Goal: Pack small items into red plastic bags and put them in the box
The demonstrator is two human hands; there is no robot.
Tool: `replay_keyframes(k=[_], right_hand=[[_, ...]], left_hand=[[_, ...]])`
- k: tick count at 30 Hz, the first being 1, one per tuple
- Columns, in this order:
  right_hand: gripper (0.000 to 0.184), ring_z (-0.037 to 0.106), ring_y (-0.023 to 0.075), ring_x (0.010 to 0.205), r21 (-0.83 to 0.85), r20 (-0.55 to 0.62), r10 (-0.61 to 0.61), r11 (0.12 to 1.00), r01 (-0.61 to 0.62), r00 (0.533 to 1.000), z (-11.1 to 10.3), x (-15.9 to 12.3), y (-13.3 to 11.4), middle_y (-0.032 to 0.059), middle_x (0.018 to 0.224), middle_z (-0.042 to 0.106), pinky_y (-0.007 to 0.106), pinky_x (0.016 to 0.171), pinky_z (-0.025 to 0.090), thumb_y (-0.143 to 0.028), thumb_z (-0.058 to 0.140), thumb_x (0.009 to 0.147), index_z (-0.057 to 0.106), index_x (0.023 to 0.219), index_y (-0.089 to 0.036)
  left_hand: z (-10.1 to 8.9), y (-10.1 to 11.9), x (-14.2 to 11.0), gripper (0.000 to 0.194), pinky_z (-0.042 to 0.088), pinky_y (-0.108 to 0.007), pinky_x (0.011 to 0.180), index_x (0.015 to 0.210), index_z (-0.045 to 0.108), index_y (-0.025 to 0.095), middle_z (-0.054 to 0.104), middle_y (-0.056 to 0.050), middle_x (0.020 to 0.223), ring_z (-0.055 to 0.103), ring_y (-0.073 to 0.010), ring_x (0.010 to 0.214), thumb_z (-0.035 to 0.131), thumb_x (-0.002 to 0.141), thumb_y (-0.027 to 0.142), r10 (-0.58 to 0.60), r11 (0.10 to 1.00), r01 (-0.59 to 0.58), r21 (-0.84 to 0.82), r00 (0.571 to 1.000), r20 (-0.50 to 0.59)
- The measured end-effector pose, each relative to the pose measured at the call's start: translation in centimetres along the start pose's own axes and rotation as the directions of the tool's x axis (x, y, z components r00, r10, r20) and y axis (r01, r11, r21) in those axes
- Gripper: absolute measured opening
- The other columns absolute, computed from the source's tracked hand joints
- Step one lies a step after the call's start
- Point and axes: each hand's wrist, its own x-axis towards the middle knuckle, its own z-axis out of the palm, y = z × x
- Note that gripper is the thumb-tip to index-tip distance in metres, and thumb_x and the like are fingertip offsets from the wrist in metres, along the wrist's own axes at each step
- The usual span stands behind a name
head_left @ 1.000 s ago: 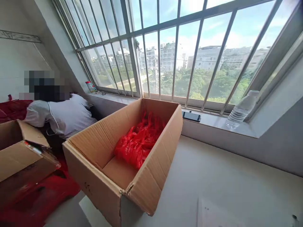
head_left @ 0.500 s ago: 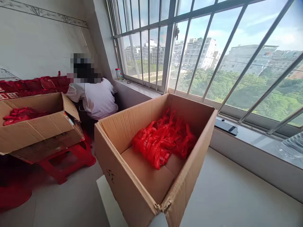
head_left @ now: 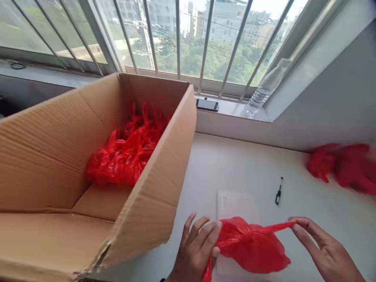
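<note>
A red plastic bag [head_left: 255, 248] is stretched between my two hands above the white table [head_left: 235, 160]. My left hand [head_left: 196, 246] is closed on its left side, with a strip of red plastic hanging below the fingers. Between thumb and fingers, my right hand [head_left: 323, 246] pinches a pulled-out handle of the same bag. What the bag contains is hidden. Under it lies a pale flat sheet or packet [head_left: 235, 201]. To the left stands an open cardboard box [head_left: 158, 188], with several knotted red plastic bags [head_left: 126, 156] inside at the far end.
A black-and-white pen [head_left: 279, 192] lies on the table beyond my right hand. More red bags [head_left: 352, 166], blurred, sit at the right by the wall. On the windowsill are a phone [head_left: 207, 104] and a clear plastic bottle [head_left: 266, 90]. Metal bars [head_left: 205, 47] cross the window.
My view has swung right and down, from the box and a seated person to the table. Both hands are now in sight, holding a red plastic bag.
</note>
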Motion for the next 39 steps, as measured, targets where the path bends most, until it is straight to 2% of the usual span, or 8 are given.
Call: replay_keyframes(k=[3,5,9,12,17,24,35,39], right_hand=[[0.03,0.073,0.0277,0.101,0.139,0.043,0.158,0.977,-0.162,0.987,0.3,-1.1,0.5,0.0049,0.107,0.075,0.029,0.077,0.064,-0.055,0.059,0.098,0.069,0.101,-0.026],[0.029,0.065,0.0279,0.12,0.302,0.027,0.219,0.928,-0.217,0.975,1.6,-1.6,-0.8,0.0076,0.124,0.07,0.036,0.098,0.057,-0.05,0.05,0.104,0.064,0.105,-0.025],[0.017,0.062,0.0274,0.125,0.551,-0.003,0.175,0.822,-0.144,0.985,5.4,-3.2,-3.3,0.0091,0.134,0.067,0.045,0.101,0.056,-0.043,0.038,0.109,0.048,0.106,-0.029],[0.016,0.058,0.0274,0.131,0.449,-0.01,0.055,0.892,-0.045,0.998,8.1,-4.3,-3.0,0.009,0.136,0.065,0.052,0.106,0.053,-0.035,0.037,0.11,0.045,0.124,-0.03],[0.048,0.043,0.0318,0.144,0.065,0.064,-0.191,0.98,0.187,0.979,10.9,-4.9,-0.4,0.0097,0.155,0.048,0.061,0.115,0.044,-0.028,0.039,0.108,0.033,0.156,-0.029],[0.057,0.043,0.0334,0.144,0.004,0.016,-0.288,0.958,0.288,0.958,11.4,-4.3,0.3,0.0087,0.156,0.047,0.063,0.115,0.044,-0.02,0.037,0.104,0.03,0.16,-0.028],[0.051,0.046,0.0311,0.142,0.14,0.019,-0.253,0.959,0.247,0.967,11.5,-4.5,0.8,0.0083,0.154,0.05,0.058,0.116,0.046,-0.02,0.041,0.105,0.038,0.156,-0.028],[0.036,0.054,0.0293,0.134,0.299,-0.038,-0.158,0.94,0.162,0.987,9.8,-4.9,0.0,0.0056,0.143,0.06,0.051,0.11,0.051,-0.025,0.047,0.106,0.057,0.14,-0.032]], left_hand=[[-0.7,-0.7,-1.4,0.046,0.033,-0.051,0.121,0.151,0.045,0.023,0.066,-0.008,0.137,0.05,-0.0247,0.137,0.032,0.107,0.022,-0.101,0.993,0.104,-0.051,0.993,0.061],[-0.9,-0.3,-0.7,0.049,0.033,-0.051,0.121,0.155,0.039,0.022,0.056,-0.01,0.149,0.039,-0.0266,0.146,0.027,0.109,0.029,-0.071,0.993,0.08,-0.086,0.991,0.111],[0.7,1.6,2.0,0.058,0.025,-0.057,0.125,0.161,0.028,0.018,0.032,-0.013,0.166,0.02,-0.033,0.156,0.031,0.108,0.042,0.09,0.996,-0.082,-0.042,0.965,0.248],[2.8,2.3,2.7,0.061,0.026,-0.056,0.125,0.162,0.025,0.019,0.029,-0.012,0.168,0.021,-0.0317,0.157,0.042,0.106,0.036,0.129,0.986,-0.159,0.053,0.921,0.369],[4.8,2.1,1.6,0.063,0.034,-0.053,0.123,0.162,0.025,0.024,0.024,-0.006,0.17,0.024,-0.0302,0.156,0.049,0.104,0.026,0.077,0.97,-0.173,0.173,0.887,0.456],[5.4,2.0,1.1,0.063,0.031,-0.052,0.125,0.162,0.023,0.024,0.024,-0.005,0.169,0.025,-0.0277,0.156,0.046,0.104,0.022,0.013,0.972,-0.128,0.199,0.869,0.495],[4.9,2.1,1.2,0.062,0.034,-0.056,0.123,0.163,0.021,0.023,0.024,-0.008,0.17,0.022,-0.0296,0.157,0.044,0.106,0.026,0.028,0.985,-0.113,0.128,0.847,0.531],[4.4,2.8,1.4,0.051,0.037,-0.058,0.12,0.159,0.034,0.021,0.031,-0.012,0.167,0.026,-0.0318,0.155,0.032,0.108,0.027,0.103,0.993,-0.115,0.007,0.915,0.39]])
